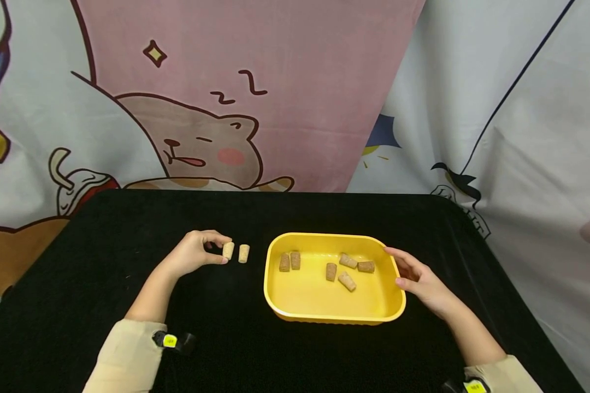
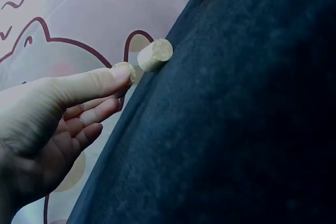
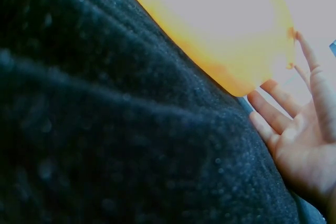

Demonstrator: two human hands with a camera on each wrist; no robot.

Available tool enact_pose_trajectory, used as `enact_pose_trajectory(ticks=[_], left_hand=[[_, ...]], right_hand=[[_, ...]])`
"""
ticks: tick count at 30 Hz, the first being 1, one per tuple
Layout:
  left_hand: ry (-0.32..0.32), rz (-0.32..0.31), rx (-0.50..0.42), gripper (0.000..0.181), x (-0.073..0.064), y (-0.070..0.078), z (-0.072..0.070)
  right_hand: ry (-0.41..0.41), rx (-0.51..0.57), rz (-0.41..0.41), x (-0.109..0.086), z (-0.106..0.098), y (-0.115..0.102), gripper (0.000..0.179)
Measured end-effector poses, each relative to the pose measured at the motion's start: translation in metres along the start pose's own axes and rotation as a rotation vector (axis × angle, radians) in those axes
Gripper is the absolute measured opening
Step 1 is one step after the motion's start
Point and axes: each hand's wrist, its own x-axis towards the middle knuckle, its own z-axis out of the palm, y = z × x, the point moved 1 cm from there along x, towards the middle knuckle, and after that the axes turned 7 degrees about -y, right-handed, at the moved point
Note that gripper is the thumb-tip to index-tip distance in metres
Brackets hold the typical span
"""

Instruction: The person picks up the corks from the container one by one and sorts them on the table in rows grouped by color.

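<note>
My left hand [image 1: 196, 254] pinches a pale cork [image 1: 228, 250] between thumb and fingertips, to the left of the tray. Right beside it a second pale cork [image 1: 243, 253] stands upright on the black cloth; in the left wrist view this standing cork [image 2: 155, 55] is just past the fingertips. My right hand [image 1: 423, 281] touches the right end of the yellow tray [image 1: 334, 317], with fingertips and thumb at its rim. In the right wrist view the fingers [image 3: 270, 111] lie fairly straight along the tray's outer wall. Several darker corks [image 1: 331, 272] are inside the tray.
A black cloth [image 1: 216, 349] covers the table. Within the tray, two brown corks [image 1: 295, 260] stand side by side at the left, and the others are grouped right of the middle. Behind the table hangs a printed curtain [image 1: 300, 98] with cartoon figures.
</note>
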Motion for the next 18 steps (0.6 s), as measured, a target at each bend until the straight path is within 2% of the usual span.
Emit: enact_pose_trajectory(ticks=[12,18], left_hand=[[-0.022,-0.029,-0.015,0.038,-0.002,-0.011,0.006],[-0.024,-0.033,-0.029,0.039,-0.002,-0.011,0.006]], right_hand=[[-0.004,-0.003,0.002,-0.001,-0.002,0.002,0.059],[-0.015,-0.006,-0.013,-0.001,-0.001,0.003,0.058]])
